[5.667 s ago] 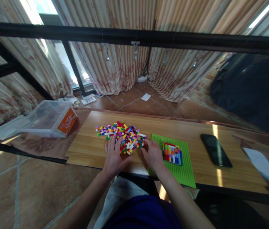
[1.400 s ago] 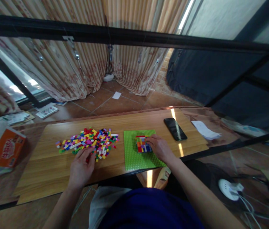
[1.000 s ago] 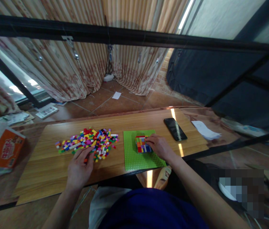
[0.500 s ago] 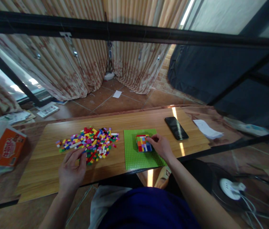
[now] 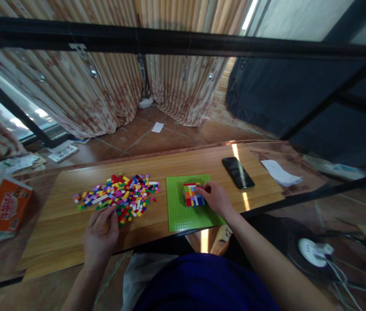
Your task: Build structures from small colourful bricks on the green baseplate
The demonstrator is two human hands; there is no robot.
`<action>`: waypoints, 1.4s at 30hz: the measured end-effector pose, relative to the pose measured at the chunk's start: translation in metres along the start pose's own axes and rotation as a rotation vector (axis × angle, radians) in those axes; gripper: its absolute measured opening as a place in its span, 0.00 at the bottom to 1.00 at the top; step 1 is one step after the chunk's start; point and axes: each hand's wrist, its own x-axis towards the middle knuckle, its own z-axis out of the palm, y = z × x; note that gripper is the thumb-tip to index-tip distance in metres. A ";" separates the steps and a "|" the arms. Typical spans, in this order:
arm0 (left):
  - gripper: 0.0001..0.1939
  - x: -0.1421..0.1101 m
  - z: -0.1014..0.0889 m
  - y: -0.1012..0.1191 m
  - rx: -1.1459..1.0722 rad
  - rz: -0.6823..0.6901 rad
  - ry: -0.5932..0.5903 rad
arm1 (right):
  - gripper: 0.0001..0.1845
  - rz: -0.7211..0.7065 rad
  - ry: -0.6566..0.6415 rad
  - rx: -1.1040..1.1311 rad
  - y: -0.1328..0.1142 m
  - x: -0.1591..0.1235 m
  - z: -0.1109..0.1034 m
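A pile of small multicoloured bricks [image 5: 118, 198] lies on the wooden tabletop [image 5: 66, 233]. My left hand [image 5: 100, 235] rests at the pile's near edge, with thumb and fingertips drawn together over the bricks; what they pinch is too small to make out. To the right lies a green baseplate [image 5: 183, 216] carrying a square multicoloured brick block [image 5: 192, 195]. My right hand [image 5: 215, 199] lies on the baseplate, its thumb and forefinger closed on the block's right far corner.
A black phone [image 5: 237, 172] and a white slip of paper [image 5: 280, 173] lie to the right on the table. An orange-labelled clear box [image 5: 3, 209] stands at the far left. A black frame bar [image 5: 183, 43] crosses overhead. Curtains hang behind.
My right hand has left the pile and now grips the block on the baseplate. My left hand has drawn back to the pile's near edge, fingers drawn together. The view has swung right.
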 end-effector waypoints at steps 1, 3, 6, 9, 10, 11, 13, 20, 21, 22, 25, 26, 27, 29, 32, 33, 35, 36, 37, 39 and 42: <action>0.11 0.000 0.000 0.001 -0.008 0.008 0.002 | 0.19 0.006 -0.013 0.018 0.001 0.001 -0.001; 0.11 0.000 -0.003 0.001 -0.023 0.018 0.017 | 0.19 0.010 -0.028 0.088 0.005 0.004 -0.005; 0.11 -0.003 -0.009 -0.002 -0.030 -0.001 0.049 | 0.18 -0.042 0.013 0.185 0.010 0.005 -0.017; 0.12 -0.009 -0.012 -0.007 -0.004 -0.040 0.050 | 0.30 -0.247 -0.092 0.182 0.011 0.003 -0.026; 0.12 -0.011 -0.012 -0.009 0.010 -0.053 0.044 | 0.37 -0.323 -0.168 0.152 0.009 0.001 -0.027; 0.12 -0.013 -0.011 -0.011 0.022 -0.064 0.035 | 0.43 -0.386 -0.243 0.113 0.007 0.000 -0.026; 0.13 -0.015 -0.009 -0.012 0.033 -0.074 0.018 | 0.49 -0.454 -0.335 0.027 0.003 -0.002 -0.021; 0.14 -0.018 -0.002 -0.019 0.071 -0.077 0.070 | 0.44 -0.432 -0.249 -0.102 0.013 -0.007 -0.015; 0.14 -0.019 -0.001 -0.021 0.065 -0.080 0.074 | 0.43 -0.406 -0.219 -0.120 0.018 -0.008 -0.017; 0.14 -0.019 0.000 -0.022 0.056 -0.084 0.075 | 0.43 -0.374 -0.185 -0.139 0.024 -0.010 -0.020; 0.14 -0.020 0.003 -0.023 0.046 -0.105 0.082 | 0.41 -0.200 -0.031 -0.200 0.036 -0.015 -0.022; 0.14 -0.020 0.004 -0.022 0.049 -0.112 0.086 | 0.41 -0.136 0.031 -0.221 0.038 -0.017 -0.020; 0.15 -0.020 0.004 -0.022 0.050 -0.119 0.090 | 0.42 -0.080 0.090 -0.238 0.038 -0.018 -0.018; 0.15 -0.021 0.005 -0.022 0.049 -0.132 0.094 | 0.44 -0.006 0.179 -0.253 0.036 -0.020 -0.009; 0.15 -0.023 0.007 -0.022 0.036 -0.155 0.086 | 0.45 0.018 0.226 -0.237 0.026 -0.021 0.005; 0.15 -0.024 0.007 -0.023 0.030 -0.158 0.079 | 0.44 0.018 0.227 -0.233 0.021 -0.020 0.010; 0.15 -0.025 0.008 -0.023 0.013 -0.155 0.065 | 0.44 0.027 0.223 -0.232 0.012 -0.019 0.017; 0.15 -0.025 0.008 -0.023 0.005 -0.153 0.059 | 0.45 0.036 0.217 -0.233 0.006 -0.018 0.020; 0.15 -0.025 0.008 -0.023 -0.001 -0.151 0.055 | 0.46 0.048 0.210 -0.234 0.001 -0.016 0.023; 0.15 -0.025 0.008 -0.021 -0.007 -0.152 0.049 | 0.47 0.080 0.196 -0.241 -0.010 -0.013 0.028; 0.15 -0.025 0.007 -0.020 -0.012 -0.155 0.033 | 0.48 0.108 0.176 -0.261 -0.026 -0.007 0.035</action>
